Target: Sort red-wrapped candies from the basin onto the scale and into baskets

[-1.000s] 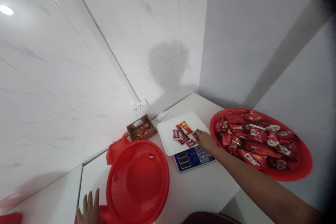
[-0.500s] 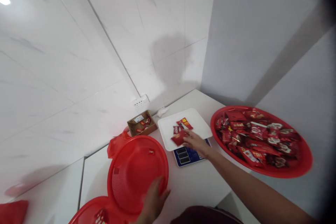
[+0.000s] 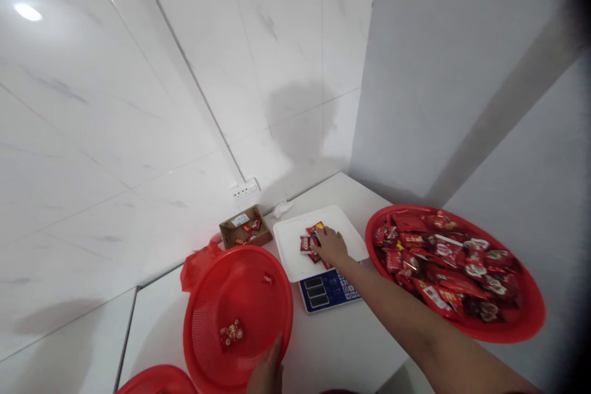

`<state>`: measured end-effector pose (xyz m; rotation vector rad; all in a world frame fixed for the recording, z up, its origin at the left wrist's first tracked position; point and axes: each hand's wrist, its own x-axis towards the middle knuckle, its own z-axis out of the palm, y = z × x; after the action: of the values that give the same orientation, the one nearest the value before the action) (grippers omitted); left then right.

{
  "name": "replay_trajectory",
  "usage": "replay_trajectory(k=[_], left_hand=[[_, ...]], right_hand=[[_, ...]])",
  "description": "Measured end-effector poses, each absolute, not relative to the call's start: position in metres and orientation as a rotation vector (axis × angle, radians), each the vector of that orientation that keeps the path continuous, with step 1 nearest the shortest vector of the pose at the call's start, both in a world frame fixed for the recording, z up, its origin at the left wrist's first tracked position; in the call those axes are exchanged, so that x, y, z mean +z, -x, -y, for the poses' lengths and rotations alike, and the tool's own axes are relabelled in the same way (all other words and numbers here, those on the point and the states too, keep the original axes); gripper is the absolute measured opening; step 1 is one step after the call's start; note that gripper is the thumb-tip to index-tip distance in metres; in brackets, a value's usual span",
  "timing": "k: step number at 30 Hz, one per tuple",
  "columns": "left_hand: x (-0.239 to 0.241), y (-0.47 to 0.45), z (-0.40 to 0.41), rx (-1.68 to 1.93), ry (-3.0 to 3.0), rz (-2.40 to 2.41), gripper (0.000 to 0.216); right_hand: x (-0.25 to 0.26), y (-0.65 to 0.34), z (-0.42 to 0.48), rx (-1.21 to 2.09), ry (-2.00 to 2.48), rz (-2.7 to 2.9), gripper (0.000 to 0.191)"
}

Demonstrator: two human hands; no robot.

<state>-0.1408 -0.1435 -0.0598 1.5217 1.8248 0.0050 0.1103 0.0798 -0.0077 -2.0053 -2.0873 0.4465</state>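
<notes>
My right hand (image 3: 330,247) reaches over the white pan (image 3: 290,258) of a blue-faced scale (image 3: 327,289), fingers curled down on the red snack packets (image 3: 306,244) lying there. My left hand (image 3: 266,375) rests at the near rim of a red mesh basket (image 3: 237,314); only part of it shows at the frame's bottom edge. Inside the basket lie a small red packet (image 3: 231,333) and a tinier red piece (image 3: 266,279). A big red tray (image 3: 517,326) piled with several red packets sits at the right.
A small cardboard box (image 3: 244,232) with a few red packets stands near the wall socket (image 3: 244,189). A red plastic bag (image 3: 196,263) lies behind the basket. Another red rim (image 3: 152,380) shows bottom left. White tiled walls close the corner.
A red packet that my right hand carried off the scale now lies in the basket. My right hand has gone back to the packets on the pan. My left hand stays at the basket's rim.
</notes>
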Motion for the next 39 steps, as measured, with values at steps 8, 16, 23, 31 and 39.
replay_trajectory(k=[8, 16, 23, 31, 39], left_hand=[[-0.075, 0.15, 0.147, 0.12, -1.553, -1.834, 0.061], [-0.058, 0.145, 0.144, 0.122, -1.508, -1.803, 0.062], [-0.054, 0.143, 0.141, 0.05, -1.523, -1.764, 0.064], [-0.054, 0.143, 0.14, 0.088, -1.477, -1.747, 0.064], [-0.063, 0.147, 0.143, 0.182, -1.5, -1.696, 0.063]], right_hand=[[-0.014, -0.123, -0.088, 0.617, 2.051, 1.974, 0.04], [-0.01, -0.139, -0.099, 0.877, 2.047, 1.529, 0.038], [-0.006, -0.093, -0.06, 1.238, 1.439, 1.579, 0.038], [-0.026, -0.107, -0.041, 0.556, 1.885, 2.14, 0.052], [-0.045, -0.115, -0.065, 0.896, 1.732, 1.784, 0.041]])
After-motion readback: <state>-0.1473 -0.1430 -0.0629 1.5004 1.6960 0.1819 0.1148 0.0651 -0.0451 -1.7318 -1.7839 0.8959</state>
